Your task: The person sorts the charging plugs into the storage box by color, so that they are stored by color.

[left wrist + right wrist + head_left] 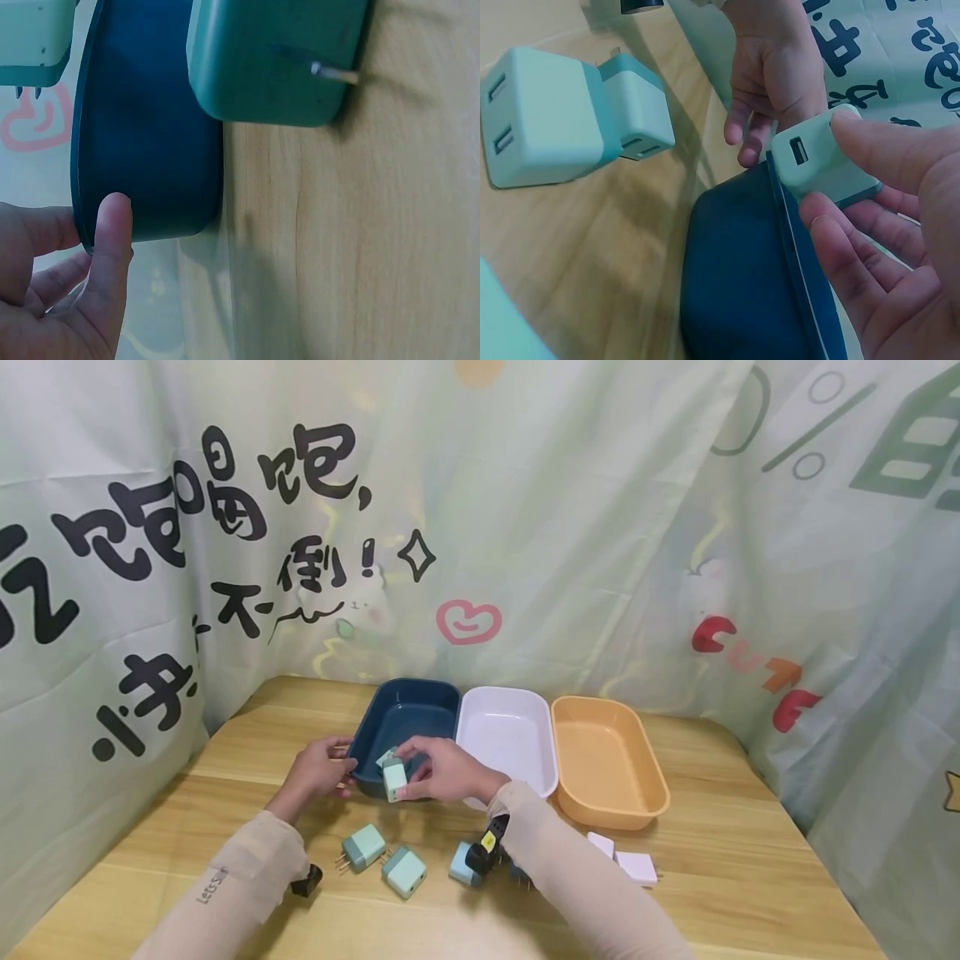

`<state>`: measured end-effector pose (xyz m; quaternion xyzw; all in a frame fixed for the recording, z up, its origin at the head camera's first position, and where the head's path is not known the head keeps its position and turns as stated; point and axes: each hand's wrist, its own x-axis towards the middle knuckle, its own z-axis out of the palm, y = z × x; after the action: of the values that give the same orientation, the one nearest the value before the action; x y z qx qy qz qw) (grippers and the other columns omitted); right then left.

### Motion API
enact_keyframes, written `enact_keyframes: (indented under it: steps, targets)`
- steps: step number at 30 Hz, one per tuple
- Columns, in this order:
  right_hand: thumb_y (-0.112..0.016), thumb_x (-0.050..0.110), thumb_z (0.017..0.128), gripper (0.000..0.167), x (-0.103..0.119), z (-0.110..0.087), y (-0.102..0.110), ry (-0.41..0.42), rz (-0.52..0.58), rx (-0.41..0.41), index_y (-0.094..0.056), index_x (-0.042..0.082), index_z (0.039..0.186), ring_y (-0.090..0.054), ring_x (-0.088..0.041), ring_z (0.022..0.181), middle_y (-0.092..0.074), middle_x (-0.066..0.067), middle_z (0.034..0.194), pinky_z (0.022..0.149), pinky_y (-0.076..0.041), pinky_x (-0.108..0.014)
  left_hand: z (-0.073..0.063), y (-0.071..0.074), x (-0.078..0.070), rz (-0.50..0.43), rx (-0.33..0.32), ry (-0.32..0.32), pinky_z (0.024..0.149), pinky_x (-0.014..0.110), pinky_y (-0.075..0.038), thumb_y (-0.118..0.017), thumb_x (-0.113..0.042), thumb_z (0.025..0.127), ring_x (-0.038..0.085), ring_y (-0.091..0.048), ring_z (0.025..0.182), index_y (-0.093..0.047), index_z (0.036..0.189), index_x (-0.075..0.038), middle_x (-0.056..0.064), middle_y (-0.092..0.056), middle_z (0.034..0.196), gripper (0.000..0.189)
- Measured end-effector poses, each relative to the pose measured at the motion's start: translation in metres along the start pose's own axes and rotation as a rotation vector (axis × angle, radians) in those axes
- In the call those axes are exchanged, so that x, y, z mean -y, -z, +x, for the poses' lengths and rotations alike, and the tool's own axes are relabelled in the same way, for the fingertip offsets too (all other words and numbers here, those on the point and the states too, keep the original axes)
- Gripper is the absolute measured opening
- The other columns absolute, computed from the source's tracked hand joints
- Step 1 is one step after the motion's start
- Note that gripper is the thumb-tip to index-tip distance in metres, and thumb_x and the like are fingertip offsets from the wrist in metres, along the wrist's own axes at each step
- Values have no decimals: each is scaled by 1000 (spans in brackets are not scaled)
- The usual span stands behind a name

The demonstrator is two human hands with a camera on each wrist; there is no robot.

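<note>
My right hand pinches a pale green plug charger between thumb and fingers, over the near side of the dark blue tray. Its USB slot face shows in the right wrist view, close by the tray's rim. Another pale green piece shows just behind the held charger, partly covered. At the tray's left edge, my left hand grips the rim, thumb on the outer wall in the left wrist view. Two more green chargers, one left and one right, lie on the table before the tray.
A white tray and an orange tray stand right of the blue one. A light blue charger lies near my right wrist; white chargers lie beyond that sleeve. A printed curtain hangs behind the wooden table.
</note>
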<state>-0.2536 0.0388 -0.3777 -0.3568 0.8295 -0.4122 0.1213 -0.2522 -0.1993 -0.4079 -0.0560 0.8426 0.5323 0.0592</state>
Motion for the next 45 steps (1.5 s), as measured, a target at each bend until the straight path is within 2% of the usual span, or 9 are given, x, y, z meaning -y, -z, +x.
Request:
enact_keyframes:
  steps: [9,18,25,34,45]
  targets:
    - [-80,17,82,50,-5,6,8,-3,3,-23,-58,8,126,-66,-7,77,-59,-7,118,72,-54,-23,0,0,-1,-25,4,-4,62,38,-59,-53,2,96,24,-64,74,-42,142,0,28,-49,130,48]
    - [-80,19,82,50,-10,16,16,-50,13,-61,-58,9,126,-66,-9,78,-58,-8,120,73,-55,-23,0,1,0,-14,3,3,62,37,-59,-53,1,96,23,-64,74,-42,142,-1,27,-48,130,47]
    - [-80,18,82,48,-15,22,21,-56,31,-97,-60,6,124,-67,-11,80,-59,-8,117,73,-55,-25,2,1,1,-13,-1,2,61,37,-59,-53,1,97,23,-64,74,-42,143,-2,27,-48,131,48]
    - [-81,24,81,48,-25,27,26,-144,118,-139,-61,11,123,-66,-17,90,-59,-6,118,79,-55,-30,0,0,-1,0,-11,8,60,35,-59,-54,0,96,23,-64,73,-43,142,-2,27,-48,130,47]
    - [-81,21,80,47,-37,32,26,-164,136,-179,-62,8,121,-67,-19,90,-58,-9,117,78,-56,-30,1,-1,-1,-3,-15,6,59,35,-59,-54,0,96,22,-64,72,-43,142,-2,28,-48,131,47]
